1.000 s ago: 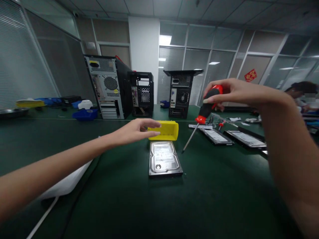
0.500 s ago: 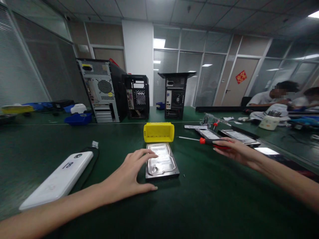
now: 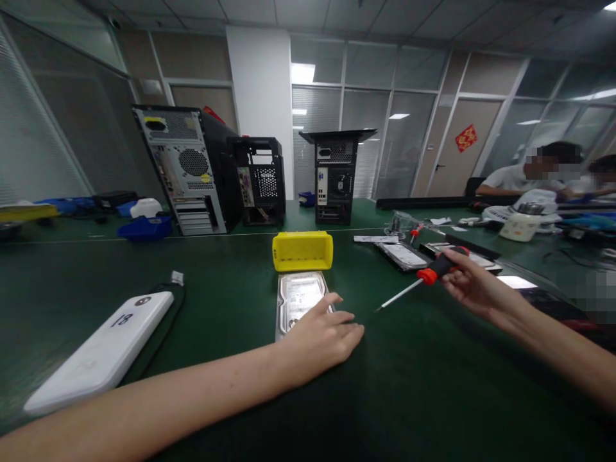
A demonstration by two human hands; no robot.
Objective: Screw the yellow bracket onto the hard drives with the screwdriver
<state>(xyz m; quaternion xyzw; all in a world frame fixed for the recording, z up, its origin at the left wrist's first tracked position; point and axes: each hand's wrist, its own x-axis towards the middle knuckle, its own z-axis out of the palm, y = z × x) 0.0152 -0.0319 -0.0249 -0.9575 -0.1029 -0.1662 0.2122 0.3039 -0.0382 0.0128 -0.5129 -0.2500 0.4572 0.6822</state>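
Note:
My left hand reaches across the lower right part of a silver hard drive, fingers spread and tips down by the green table just right of it. Its thumb is hidden, and the spot where a tiny screw lay is covered by the hand. A screwdriver with a red and black handle is gripped in my right hand. Its bare shaft slants down to the left, with the tip apart from the drive and from my left fingers. Right behind the drive stands a yellow plastic bin, its open side facing me.
A white power bank marked 18 with a black cable lies left. More hard drives lie right. Computer cases stand at the back near a blue bin. At far right sits another person.
My left hand has moved right, from the drive's left side over to its right edge, covering the small screw. My right hand has tilted the screwdriver from nearly level to tip down.

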